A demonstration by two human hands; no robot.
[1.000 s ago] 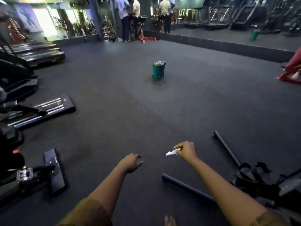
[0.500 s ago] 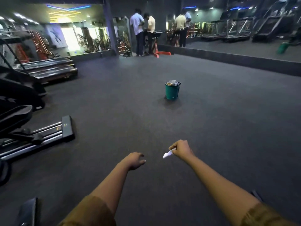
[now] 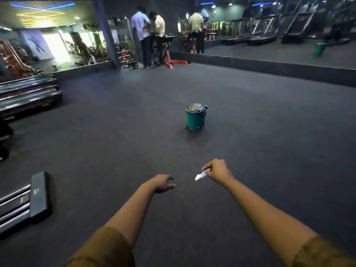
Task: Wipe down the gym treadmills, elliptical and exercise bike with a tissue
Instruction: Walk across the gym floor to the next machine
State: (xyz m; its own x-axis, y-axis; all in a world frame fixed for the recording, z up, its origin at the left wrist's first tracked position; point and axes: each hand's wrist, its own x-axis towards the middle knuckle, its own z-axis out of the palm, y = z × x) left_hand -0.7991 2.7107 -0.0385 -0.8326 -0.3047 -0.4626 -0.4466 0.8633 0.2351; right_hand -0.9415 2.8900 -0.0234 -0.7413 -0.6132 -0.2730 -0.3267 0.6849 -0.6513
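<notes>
Head view, right hand [image 3: 216,169] grip pinching tissue [image 3: 200,176]

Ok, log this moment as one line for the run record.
right hand: pinching crumpled tissue | left hand: empty, loosely curled | ahead: green pedal bin, lid closed | contact with machines: none

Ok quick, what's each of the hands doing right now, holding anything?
Left hand: empty, fingers loosely curled, palm down.
Right hand: closed, pinching a white tissue.

Both arms outstretched, left hand [image 3: 162,183] loosely curled, empty, right hand [image 3: 216,169] fisted, pinching tissue [image 3: 200,176]
</notes>
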